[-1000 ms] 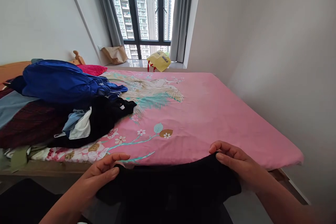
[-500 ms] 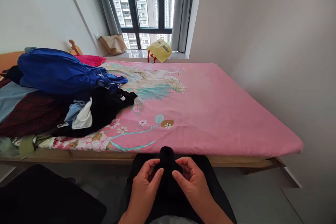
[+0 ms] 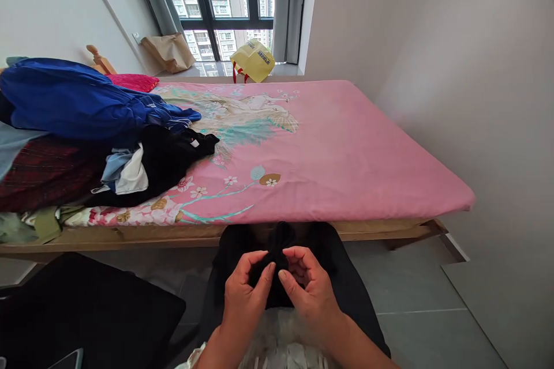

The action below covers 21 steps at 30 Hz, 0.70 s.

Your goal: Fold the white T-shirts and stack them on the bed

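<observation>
Between my two hands is a small piece of black cloth (image 3: 281, 237), bunched up above my lap. My left hand (image 3: 250, 285) pinches its left side between thumb and fingertips. On the right side my right hand (image 3: 305, 282) pinches the cloth in the same way, and the two hands are close together. Dark trousers (image 3: 352, 282) lie behind the cloth, so its lower outline is hard to tell.
A bed with a pink sheet (image 3: 346, 150) stands in front. Piled clothes, with a blue garment (image 3: 78, 101) on top, lie at its left. A black surface (image 3: 95, 311) is at lower left, with a phone (image 3: 69, 360) partly visible. A yellow bag (image 3: 253, 60) sits by the window.
The view has tilted downward, so the bed and window appear higher. The black cloth has changed shape between my hands, and both hands are a little closer together.
</observation>
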{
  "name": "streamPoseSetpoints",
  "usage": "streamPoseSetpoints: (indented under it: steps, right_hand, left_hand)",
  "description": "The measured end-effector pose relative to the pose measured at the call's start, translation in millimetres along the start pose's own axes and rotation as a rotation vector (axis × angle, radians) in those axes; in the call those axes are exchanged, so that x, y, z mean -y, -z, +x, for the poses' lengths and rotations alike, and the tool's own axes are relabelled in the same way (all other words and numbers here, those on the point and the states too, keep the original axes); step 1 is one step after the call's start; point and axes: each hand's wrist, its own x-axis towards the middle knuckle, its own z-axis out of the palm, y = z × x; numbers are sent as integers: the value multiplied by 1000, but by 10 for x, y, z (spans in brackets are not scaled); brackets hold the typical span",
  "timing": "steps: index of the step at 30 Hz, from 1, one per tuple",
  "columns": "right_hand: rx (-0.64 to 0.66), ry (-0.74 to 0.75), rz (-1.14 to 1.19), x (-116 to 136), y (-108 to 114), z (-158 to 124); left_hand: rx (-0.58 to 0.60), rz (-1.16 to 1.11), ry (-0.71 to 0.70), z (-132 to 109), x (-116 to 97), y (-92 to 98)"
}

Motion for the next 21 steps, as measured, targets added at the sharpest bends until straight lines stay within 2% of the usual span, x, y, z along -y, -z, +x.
streamPoseSetpoints:
  steps: [5, 10, 14, 16, 21]
  right_hand:
    - [21, 103, -44, 53, 27, -172]
    - [54, 251, -189, 83, 52, -330]
    - [-88, 488, -453, 140, 204, -365]
    - [-118, 556, -602, 173, 301, -353]
    - [36, 615, -826, 294, 474, -273]
  left_hand:
    - [32, 31, -29, -138, -55, -1]
    - [-12, 3, -47, -280, -95, 8]
    - [-48, -79, -51, -327, -141, 127]
    - [-53, -121, -61, -334, -196, 194]
    - [4, -127, -91, -359, -316, 296]
